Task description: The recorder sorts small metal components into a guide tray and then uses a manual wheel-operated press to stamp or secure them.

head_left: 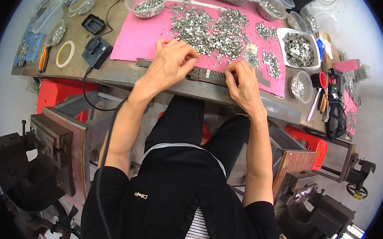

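Observation:
A long dark metal bar (214, 76) with a row of small recesses lies along the table's front edge, on the near side of a pink mat (128, 43). My left hand (171, 62) is over its left half, thumb and fingers pinched together. At the bar's right half, my right hand (245, 84) is closed too, its fingertips close to the recesses. Whatever either hand grips is too small or hidden to tell. Just beyond the hands spreads a large heap of small shiny metal pieces (197, 30). A smaller group of thin metal pieces (251, 57) lies beyond my right hand.
Clear tubs of metal parts (147, 12) line the back. A white tray of parts (315, 63) and a small round tub (301, 87) stand at the right. A black charger (95, 51) with a cable and a tape roll (65, 54) lie left.

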A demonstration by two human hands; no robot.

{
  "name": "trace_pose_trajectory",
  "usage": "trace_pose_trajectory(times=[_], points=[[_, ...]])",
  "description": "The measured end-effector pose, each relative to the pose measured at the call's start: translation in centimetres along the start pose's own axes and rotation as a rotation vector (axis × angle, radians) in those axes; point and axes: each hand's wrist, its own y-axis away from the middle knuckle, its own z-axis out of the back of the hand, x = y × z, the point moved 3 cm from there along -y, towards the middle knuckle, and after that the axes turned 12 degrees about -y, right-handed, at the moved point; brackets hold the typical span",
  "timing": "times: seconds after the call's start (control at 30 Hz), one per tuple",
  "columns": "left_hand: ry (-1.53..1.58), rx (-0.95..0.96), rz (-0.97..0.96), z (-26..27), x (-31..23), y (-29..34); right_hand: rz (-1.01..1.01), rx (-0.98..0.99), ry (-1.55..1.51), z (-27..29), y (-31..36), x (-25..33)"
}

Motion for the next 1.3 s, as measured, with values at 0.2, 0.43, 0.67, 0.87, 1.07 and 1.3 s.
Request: trace_pose_trajectory(times=[0.2, 0.43, 0.67, 0.87, 1.07, 1.3], points=[[0.101, -0.079, -0.059, -2.2, -3.0, 0.8, 0.007, -0.058, 0.014, -0.1, 1.0, -0.2], [0.093, -0.071, -0.120, -3.8, -4.2, 0.1, -0.007, -0.113, 0.012, 0.2, 1.5, -0.3], [0.047, -0.048, -0.130, -4.3, -4.8, -0.1, 0.038, -0.127, 0.084, -0.7, 1.6, 0.2], [0.165, -0.045, -0.143, -4.4, -3.9, 0.1, 0.058, -0.149, 0.103, -0.9, 1.9, 0.4], [0.089, -0.076, -0.164, -4.2, -5.0, 0.0, 0.021, -0.177, 0.016, -0.4, 2.2, 0.0], [0.042, -0.113, -0.187, -4.3, -5.1, 0.0, 0.009, -0.288, -0.010, -0.2, 2.8, -0.3]])
